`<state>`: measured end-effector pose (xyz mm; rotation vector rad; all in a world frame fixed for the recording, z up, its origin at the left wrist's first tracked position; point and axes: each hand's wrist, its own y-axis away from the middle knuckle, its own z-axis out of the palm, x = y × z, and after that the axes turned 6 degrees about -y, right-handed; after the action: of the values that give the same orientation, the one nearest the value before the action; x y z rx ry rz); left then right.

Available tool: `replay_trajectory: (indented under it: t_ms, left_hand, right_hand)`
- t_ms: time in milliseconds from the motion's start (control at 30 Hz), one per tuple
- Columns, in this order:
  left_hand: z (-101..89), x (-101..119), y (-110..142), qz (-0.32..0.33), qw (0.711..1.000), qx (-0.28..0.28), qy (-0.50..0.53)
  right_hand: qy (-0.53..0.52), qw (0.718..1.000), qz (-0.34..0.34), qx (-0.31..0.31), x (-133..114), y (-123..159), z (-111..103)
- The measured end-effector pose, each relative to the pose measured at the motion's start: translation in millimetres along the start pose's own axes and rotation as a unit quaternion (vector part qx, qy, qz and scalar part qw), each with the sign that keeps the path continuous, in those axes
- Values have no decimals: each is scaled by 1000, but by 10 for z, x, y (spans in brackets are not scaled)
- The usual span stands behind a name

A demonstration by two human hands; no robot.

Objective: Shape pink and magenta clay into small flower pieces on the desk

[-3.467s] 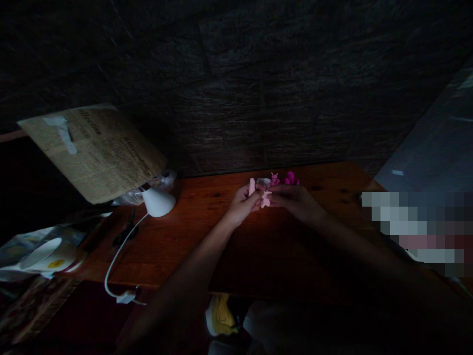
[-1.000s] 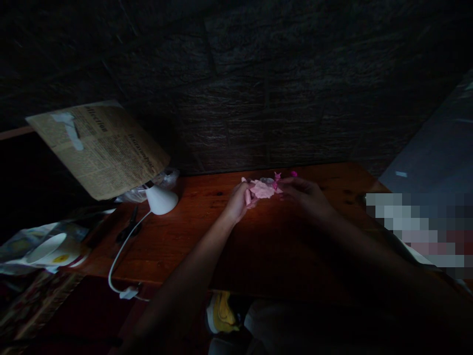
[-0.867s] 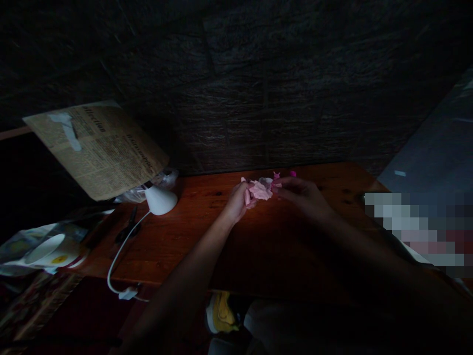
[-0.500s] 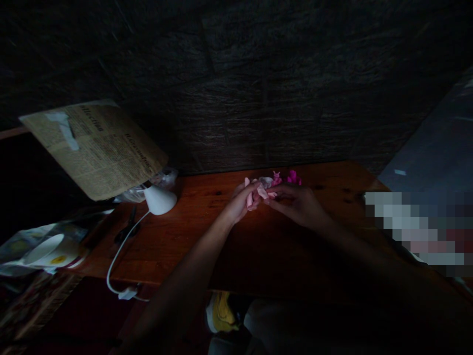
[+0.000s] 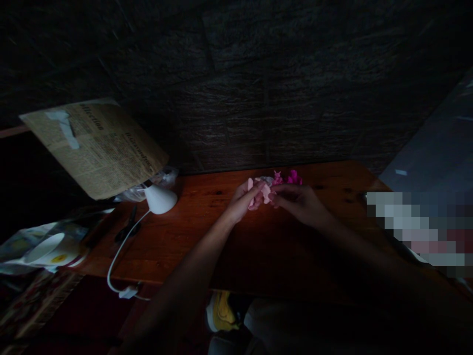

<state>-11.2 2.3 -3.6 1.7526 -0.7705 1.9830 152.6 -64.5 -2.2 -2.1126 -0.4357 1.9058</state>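
Holding a pale pink, ruffled piece (image 5: 266,192) between them, both hands work just above the wooden worktop (image 5: 185,246), near its back edge. The left hand (image 5: 242,201) is curled nearly closed, thumb over the piece, with a pale pink strip (image 5: 251,184) standing up against its fingers. The right hand (image 5: 297,202) has thumb and forefinger almost together on the piece's right edge; its other fingers are hard to make out in the dark. Just behind are a small pink figure (image 5: 277,177) with pointed ears and a magenta item (image 5: 294,177). Well to the left stands a white lamp base (image 5: 160,199), near dark scissors (image 5: 127,228).
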Motion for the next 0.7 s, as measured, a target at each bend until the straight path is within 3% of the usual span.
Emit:
replay_trajectory:
  t_ms: [200,300,700]
  left_hand:
    - [32,13,10,95,983,105,-118]
    - [38,32,13,116,973,131,-148]
    - [-86,28,23,119,970,88,-194]
  right_hand:
    - [-84,994,71,-4,33,-43,-43]
    - [-114,989,90,-11,43,-48,-51]
    - [-125,987,101,7,19,-50,-48]
